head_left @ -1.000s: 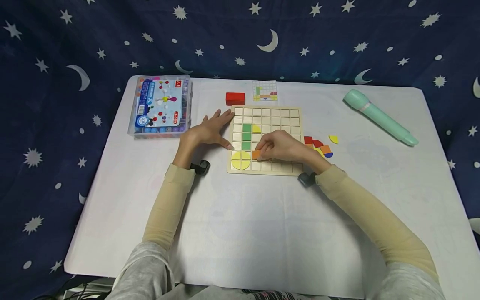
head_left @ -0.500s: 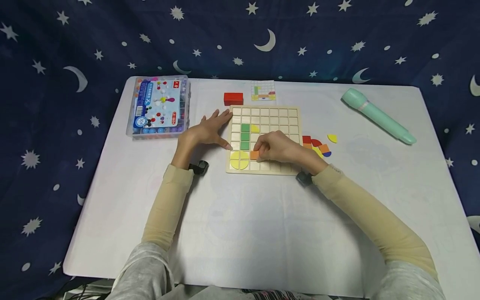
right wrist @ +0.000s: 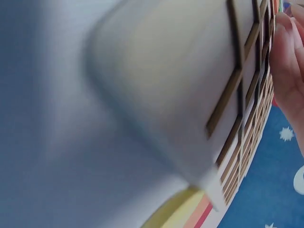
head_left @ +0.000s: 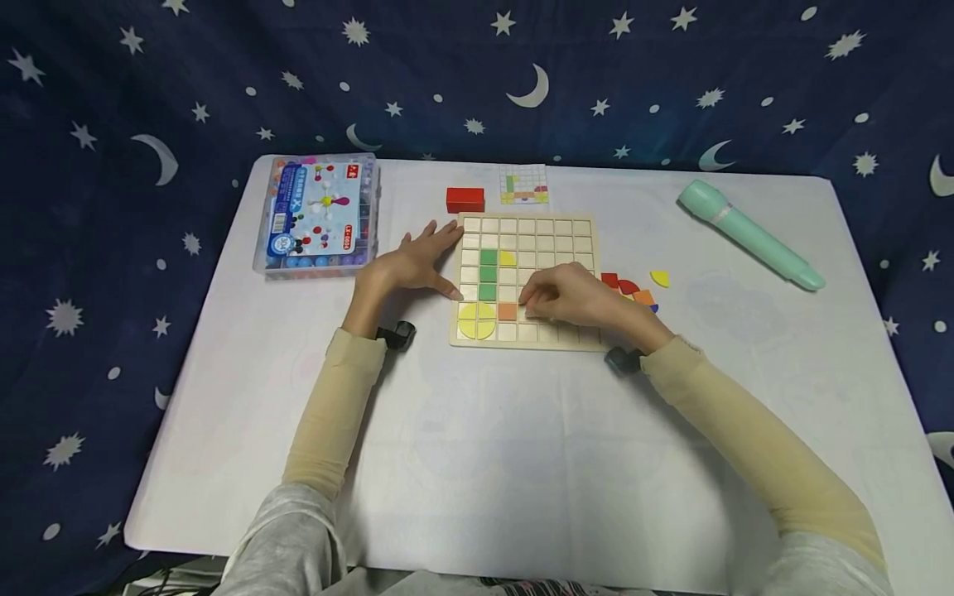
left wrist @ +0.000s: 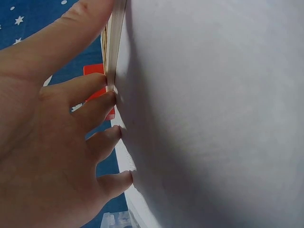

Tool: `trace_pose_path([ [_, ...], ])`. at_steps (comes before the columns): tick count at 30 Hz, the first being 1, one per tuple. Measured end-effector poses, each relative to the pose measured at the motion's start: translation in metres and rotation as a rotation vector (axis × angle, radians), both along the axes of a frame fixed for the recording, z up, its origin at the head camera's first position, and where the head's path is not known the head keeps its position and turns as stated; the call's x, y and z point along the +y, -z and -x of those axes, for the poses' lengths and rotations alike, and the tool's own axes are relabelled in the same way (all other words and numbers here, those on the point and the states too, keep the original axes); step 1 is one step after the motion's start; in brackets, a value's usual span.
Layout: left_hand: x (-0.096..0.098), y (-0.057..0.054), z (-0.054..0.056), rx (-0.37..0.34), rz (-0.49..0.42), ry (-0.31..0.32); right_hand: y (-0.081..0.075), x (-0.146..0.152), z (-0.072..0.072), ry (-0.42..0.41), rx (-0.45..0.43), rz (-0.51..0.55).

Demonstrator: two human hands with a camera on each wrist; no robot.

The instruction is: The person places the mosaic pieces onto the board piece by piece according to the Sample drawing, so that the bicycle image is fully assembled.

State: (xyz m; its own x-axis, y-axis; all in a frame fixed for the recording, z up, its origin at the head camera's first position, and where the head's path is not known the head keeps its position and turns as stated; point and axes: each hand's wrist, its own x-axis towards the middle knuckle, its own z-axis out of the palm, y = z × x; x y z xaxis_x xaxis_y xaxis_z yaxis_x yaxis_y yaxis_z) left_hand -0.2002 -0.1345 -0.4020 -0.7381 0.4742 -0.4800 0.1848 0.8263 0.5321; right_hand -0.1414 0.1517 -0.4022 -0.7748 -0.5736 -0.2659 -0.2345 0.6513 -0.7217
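A square wooden grid board [head_left: 537, 348] lies at mid-table. My left hand [head_left: 413, 261] is spread flat beside it, thumb and index fingertips at its left edge [left wrist: 115, 38]. Over the board's right half is my right hand [head_left: 570, 294], fingers loosely bent and holding nothing visible. Just left of its fingertips an orange square tile [head_left: 508, 312] sits in a cell. Beside that tile, yellow quarter-circle tiles [head_left: 468, 311] form a full disc at the lower left. Green square tiles [head_left: 488, 274] stand in a column above, next to a yellow quarter tile [head_left: 508, 259].
Loose red, orange, yellow and blue tiles [head_left: 628, 286] lie right of the board, a yellow quarter piece [head_left: 660, 279] apart. Behind are a red block [head_left: 465, 199] and pattern card [head_left: 524, 184]. A clear plastic case [head_left: 316, 215] stands left; a mint-green microphone-shaped object [head_left: 751, 235] lies right.
My right hand has let go of the orange tile, which stays in its cell, and has drawn back slightly to the right. The left hand keeps its place.
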Motion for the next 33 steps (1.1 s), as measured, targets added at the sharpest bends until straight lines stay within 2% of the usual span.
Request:
trace_pose_path([
  [6,-0.001,-0.001,0.000,0.003,0.013,-0.005,-0.001,0.018,-0.006,0.067,0.009,-0.015],
  [17,-0.002,0.000,0.000,0.001,0.010,-0.002,-0.004,0.046,-0.020,0.147,0.106,-0.017],
  [22,-0.001,0.001,0.000,0.002,0.015,-0.002,-0.005,0.066,-0.026,0.226,0.142,-0.007],
  [27,-0.001,0.000,0.000,0.000,0.015,-0.002,-0.006,0.084,-0.031,0.318,0.132,-0.023],
  [33,0.000,-0.001,0.000,-0.006,0.009,-0.002,-0.005,0.103,-0.037,0.385,0.130,-0.068],
])
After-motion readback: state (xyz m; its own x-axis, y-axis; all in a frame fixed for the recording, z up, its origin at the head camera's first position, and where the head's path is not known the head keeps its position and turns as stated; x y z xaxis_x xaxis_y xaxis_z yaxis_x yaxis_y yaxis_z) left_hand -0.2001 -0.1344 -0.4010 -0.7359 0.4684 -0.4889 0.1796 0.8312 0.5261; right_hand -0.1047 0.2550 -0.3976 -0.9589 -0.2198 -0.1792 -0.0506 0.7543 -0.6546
